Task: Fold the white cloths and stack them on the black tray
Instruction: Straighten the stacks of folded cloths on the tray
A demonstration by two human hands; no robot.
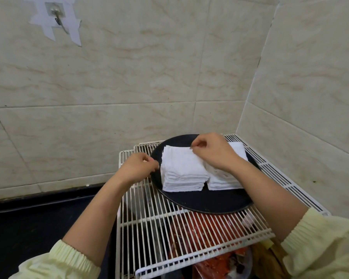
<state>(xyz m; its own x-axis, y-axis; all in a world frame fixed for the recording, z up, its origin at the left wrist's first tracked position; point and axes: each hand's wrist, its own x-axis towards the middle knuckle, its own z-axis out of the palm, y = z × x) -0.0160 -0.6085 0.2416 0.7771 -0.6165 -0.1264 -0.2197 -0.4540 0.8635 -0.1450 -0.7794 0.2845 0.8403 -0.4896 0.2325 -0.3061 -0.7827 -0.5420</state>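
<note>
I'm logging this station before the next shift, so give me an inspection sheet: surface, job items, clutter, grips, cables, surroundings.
Surface: white wire rack, carrying the tray.
Job's things: black tray holds a left stack and a right stack of folded cloths, side by side; top cloth lies on the left stack.
Clutter: red items under the rack.
Grips: right hand pinches the top cloth's far edge; left hand is curled at the left stack's edge, hold unclear.
Cables: nothing seen.
Surroundings: tiled walls, taped hook, black counter.
</note>
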